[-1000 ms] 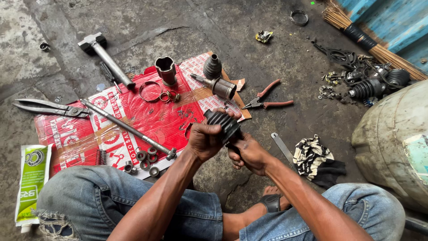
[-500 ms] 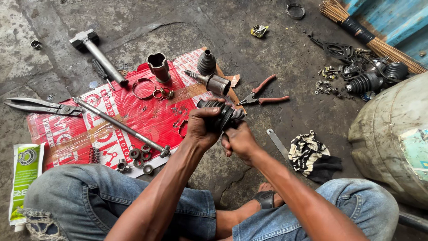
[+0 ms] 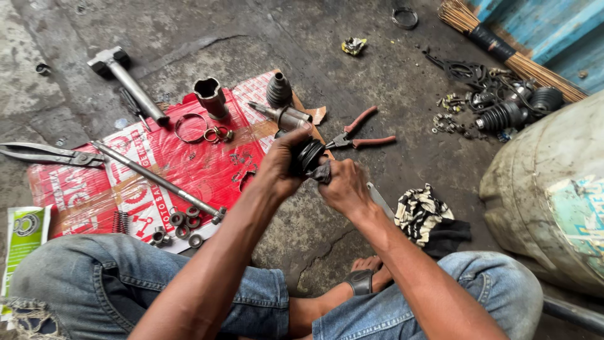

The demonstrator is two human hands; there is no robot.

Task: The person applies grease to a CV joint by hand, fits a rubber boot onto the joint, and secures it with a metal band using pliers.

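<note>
We see a grey drum [image 3: 547, 189] at the right, then a red printed sheet [image 3: 145, 176] on the concrete floor [image 3: 251, 38], with a long steel shaft [image 3: 157, 179] lying across it. Above the sheet's edge, our left hand [image 3: 280, 167] and right hand [image 3: 343, 186] both clench a black ribbed rubber boot [image 3: 308, 154]. Red-handled pliers [image 3: 362, 135] lie just beyond.

Vehicle repair workshop, floor level. Stained grey concrete floor [image 3: 207, 31] beyond the hands; long steel axle shaft [image 3: 157, 179] and red-handled pliers [image 3: 362, 132] beside them; ribbed black rubber boots [image 3: 503, 116] lie farther right.
</note>
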